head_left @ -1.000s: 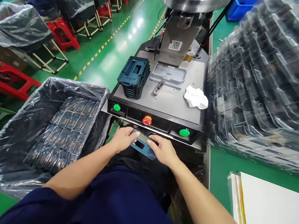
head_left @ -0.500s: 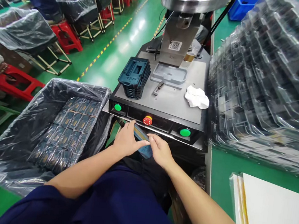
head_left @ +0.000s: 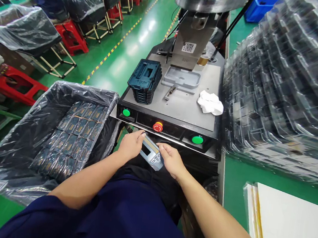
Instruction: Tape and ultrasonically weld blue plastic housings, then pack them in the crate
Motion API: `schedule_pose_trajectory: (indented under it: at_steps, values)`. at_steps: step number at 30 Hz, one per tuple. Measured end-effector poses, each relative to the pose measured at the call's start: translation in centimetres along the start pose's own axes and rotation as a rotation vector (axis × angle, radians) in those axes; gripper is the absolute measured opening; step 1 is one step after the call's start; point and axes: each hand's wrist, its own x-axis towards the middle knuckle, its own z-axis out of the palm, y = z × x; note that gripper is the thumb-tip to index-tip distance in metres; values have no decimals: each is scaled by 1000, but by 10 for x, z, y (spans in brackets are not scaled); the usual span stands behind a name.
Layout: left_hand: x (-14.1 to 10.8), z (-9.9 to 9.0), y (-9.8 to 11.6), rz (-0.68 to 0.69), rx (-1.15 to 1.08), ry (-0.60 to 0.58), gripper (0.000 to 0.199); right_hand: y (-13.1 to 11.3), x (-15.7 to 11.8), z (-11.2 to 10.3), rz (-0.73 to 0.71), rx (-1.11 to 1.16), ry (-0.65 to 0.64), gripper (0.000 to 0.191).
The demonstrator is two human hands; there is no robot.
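The left hand [head_left: 131,145] and the right hand [head_left: 172,161] pinch the blue-gray part [head_left: 151,151] between them, one at each side. It is flat, with a dark hole and a tan strip. It tilts down to the right, on the near side of the machine [head_left: 165,116].

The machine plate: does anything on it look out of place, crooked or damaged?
A crumpled white cloth lies loose on the right side of the plate, which looks untidy. A small metal piece sits at an angle before the grey tray, perhaps by design. No damage or spill shows.
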Motion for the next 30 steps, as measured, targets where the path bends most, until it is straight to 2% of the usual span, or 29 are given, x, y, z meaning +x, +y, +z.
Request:
schedule_pose_trajectory:
  at_steps: [4, 6, 8, 11, 13, 15, 17, 20, 22, 24, 28, 30]
  values:
    - [4, 6, -9, -79, -211, -13, 40, -1, 2, -1, 19, 73, -57, 39]
    - [5, 8, -12, -125, -326, -6, 38, -5, 1, -4, -38, -16, -25, 40]
    - [3, 7, -12, -172, -457, 17, 39, -13, -4, -10, -204, -190, 13, 46]
    - [-1, 5, -15, -209, -730, 37, 47, -27, -16, -18, -481, -450, -30, 74]
    - [-2, 4, -19, -253, -900, 42, 55, -33, -22, -21, -561, -581, -71, 87]
    - [1, 4, -22, -324, -965, 31, 62, -39, -26, -23, -595, -683, -57, 87]
    - [4, 1, -21, -350, -1002, -53, 65, -49, -30, -28, -630, -756, -14, 81]
    - [5, -4, -17, -337, -1079, -118, 69, -79, -44, -47, -713, -823, 72, 73]
    - [6, -6, -17, -351, -1117, -88, 71, -108, -59, -72, -759, -841, 181, 69]
    - [8, -5, -23, -391, -1123, -65, 69, -140, -74, -106, -775, -850, 372, 65]
    - [13, 0, -42, -466, -1136, -52, 58, -190, -94, -194, -738, -979, 960, 58]
    - [14, 1, -48, -491, -1143, -44, 54, -202, -100, -245, -603, -1042, 1217, 57]
